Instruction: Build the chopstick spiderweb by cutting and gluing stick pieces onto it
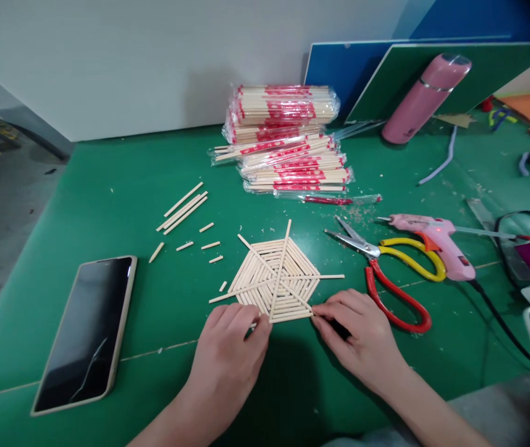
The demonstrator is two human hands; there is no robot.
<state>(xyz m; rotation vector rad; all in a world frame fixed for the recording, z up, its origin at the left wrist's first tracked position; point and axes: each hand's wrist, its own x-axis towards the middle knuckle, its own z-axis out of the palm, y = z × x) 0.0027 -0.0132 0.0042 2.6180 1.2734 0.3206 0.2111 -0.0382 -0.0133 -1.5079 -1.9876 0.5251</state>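
A hexagonal web of glued wooden sticks (275, 276) lies flat on the green table (107, 186). My left hand (230, 344) rests at its near left edge, fingers curled and pinching the end of a stick at the rim. My right hand (355, 332) sits at the near right corner, fingertips pressed together on the other end of that rim stick. Both hands touch the web's front edge.
A phone (85, 332) lies at the left. Loose cut sticks (184, 211) lie behind the web. Packs of chopsticks (288, 139) are stacked at the back. Red and yellow scissors (388, 270), a pink glue gun (432, 239) and a pink flask (426, 96) lie to the right.
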